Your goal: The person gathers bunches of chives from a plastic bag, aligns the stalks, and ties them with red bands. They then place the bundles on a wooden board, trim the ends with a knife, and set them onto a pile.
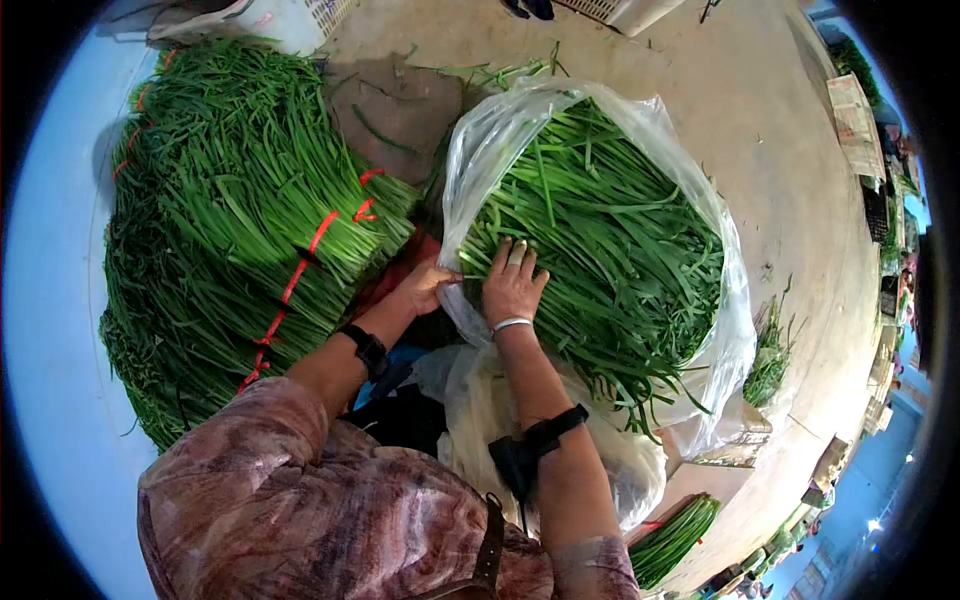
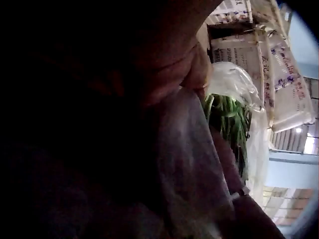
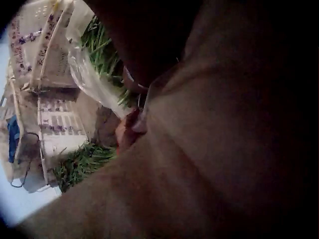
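A large clear plastic bag (image 1: 735,300) stands with its mouth wide around a thick mass of long, flat green chives (image 1: 610,220). At the bag's near-left rim, my left hand (image 1: 430,287) pinches the plastic between thumb and fingers. My right hand (image 1: 513,290) lies palm down on the cut stems just inside that rim, its fingers extended over them. The left wrist view has the plastic sheet (image 2: 187,144) hanging below the left hand. In the right wrist view, the left fingers (image 3: 127,132) show at the bag's edge; much of that view is dark.
A big heap of chives (image 1: 240,190) tied with red bands (image 1: 300,270) stands close on the left. Crumpled plastic (image 1: 490,400) lies in front of my body. A small tied bunch (image 1: 675,540) sits at lower right. White crates (image 3: 60,119) stand beyond the bag.
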Demonstrator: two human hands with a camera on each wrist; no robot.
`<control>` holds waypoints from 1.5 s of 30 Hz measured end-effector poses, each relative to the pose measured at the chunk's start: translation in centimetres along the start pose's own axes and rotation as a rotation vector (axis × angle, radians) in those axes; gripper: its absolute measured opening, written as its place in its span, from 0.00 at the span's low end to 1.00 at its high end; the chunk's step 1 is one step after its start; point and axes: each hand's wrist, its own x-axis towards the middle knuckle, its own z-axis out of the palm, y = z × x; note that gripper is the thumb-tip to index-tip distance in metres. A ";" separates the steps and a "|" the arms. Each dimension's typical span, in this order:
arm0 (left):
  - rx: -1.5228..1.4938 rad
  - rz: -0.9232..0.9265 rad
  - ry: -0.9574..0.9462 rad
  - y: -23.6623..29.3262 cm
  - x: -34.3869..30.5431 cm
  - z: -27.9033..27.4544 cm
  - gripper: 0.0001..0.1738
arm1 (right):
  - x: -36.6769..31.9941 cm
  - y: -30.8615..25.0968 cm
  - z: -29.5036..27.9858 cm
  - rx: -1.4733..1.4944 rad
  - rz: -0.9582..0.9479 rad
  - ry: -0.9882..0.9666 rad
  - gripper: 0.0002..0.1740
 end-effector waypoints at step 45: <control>0.356 -0.042 0.390 1.5 0.4 8.9 0.31 | 1.7 5.0 -1.2 0.073 -0.159 0.171 0.45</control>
